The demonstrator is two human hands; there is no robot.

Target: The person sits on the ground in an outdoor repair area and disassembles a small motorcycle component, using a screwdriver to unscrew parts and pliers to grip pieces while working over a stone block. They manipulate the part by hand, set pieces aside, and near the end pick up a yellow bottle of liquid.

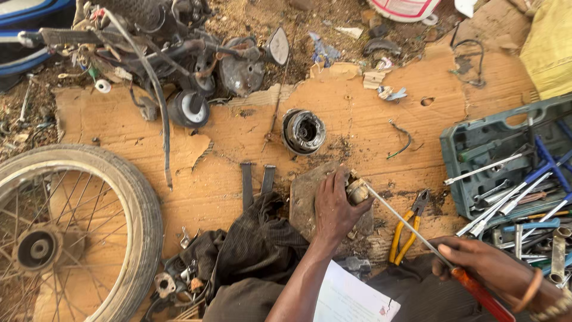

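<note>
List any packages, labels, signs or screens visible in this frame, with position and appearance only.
White container: top edge, right of centre, round, white with red printed band, cut off by the frame.
White paper sheet: bottom centre, on the person's lap under the left hand, with a small red mark at its corner.
Yellow sack: top right corner, plain yellow.
Green plastic tool case: right, open, holding tools.
No signs or screens.

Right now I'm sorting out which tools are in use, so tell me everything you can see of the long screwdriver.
The long screwdriver with a slim grey metal shaft and red handle lies slanted, handle low at the right. The right hand wraps the handle. Its tip meets the small round brass-coloured metal part that the left hand pins on a flat stone. The shaft crosses above the yellow-handled pliers.
</note>
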